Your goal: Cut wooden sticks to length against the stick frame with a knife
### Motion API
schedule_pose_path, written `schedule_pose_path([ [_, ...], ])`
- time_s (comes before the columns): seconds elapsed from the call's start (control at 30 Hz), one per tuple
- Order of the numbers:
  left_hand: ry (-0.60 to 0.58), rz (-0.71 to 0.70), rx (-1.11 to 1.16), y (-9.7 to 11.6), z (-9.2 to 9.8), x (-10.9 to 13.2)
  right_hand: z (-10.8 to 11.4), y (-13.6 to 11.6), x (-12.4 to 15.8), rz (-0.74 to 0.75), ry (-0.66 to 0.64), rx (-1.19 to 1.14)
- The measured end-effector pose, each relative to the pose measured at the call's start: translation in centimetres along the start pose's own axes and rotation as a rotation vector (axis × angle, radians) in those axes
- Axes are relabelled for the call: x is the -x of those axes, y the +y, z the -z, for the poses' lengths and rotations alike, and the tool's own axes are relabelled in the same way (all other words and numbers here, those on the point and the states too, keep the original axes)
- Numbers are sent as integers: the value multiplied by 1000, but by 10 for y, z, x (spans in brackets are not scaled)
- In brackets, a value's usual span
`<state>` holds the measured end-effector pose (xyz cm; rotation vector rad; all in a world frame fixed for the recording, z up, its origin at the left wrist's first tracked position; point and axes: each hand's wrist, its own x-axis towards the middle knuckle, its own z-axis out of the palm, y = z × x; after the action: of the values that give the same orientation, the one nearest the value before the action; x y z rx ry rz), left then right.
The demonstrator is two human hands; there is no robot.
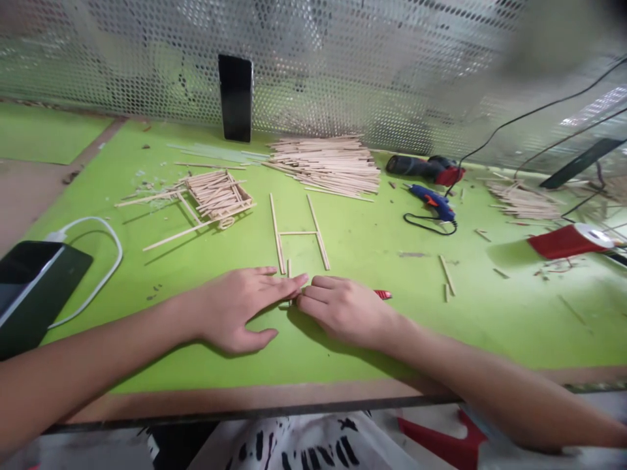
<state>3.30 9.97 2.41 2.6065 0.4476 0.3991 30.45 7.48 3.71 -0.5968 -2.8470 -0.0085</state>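
Fingertips (298,281) of both hands together — on short stick (289,267).

- Your left hand (240,303) and right hand (343,308) lie fingertip to fingertip on the mat (372,326), near its front edge.
- Stick frame (298,232) just behind your hands.
- Stick pile (326,164) farther back; phone (236,98) upright behind it, to the left.
- Glue gun (434,202) right of the frame.
- Stick box (218,194) left of it.
- Tablet (29,287) at far left.
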Motion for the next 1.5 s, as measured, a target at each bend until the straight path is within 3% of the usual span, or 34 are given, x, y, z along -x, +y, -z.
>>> schedule_pose_path([
  [0.13, 34, 26, 6, 0, 1, 1, -2, -2, -5, -16, -25, -12],
  [0.33, 100, -77, -31, -4, -1, 4, -5, -3, -8, -31, -34, -14],
  [0.77, 30, -98, -71, -3, 2, 2, -2, -2, 0, -52, -31, 9],
  [0.97, -65, -77, -58, -2, 2, 1, -2, -1, 2, -44, -10, 29],
  [1.5, 114, 13, -76, 0, -6, -2, -6, -6, -10, -26, 10, -14],
])
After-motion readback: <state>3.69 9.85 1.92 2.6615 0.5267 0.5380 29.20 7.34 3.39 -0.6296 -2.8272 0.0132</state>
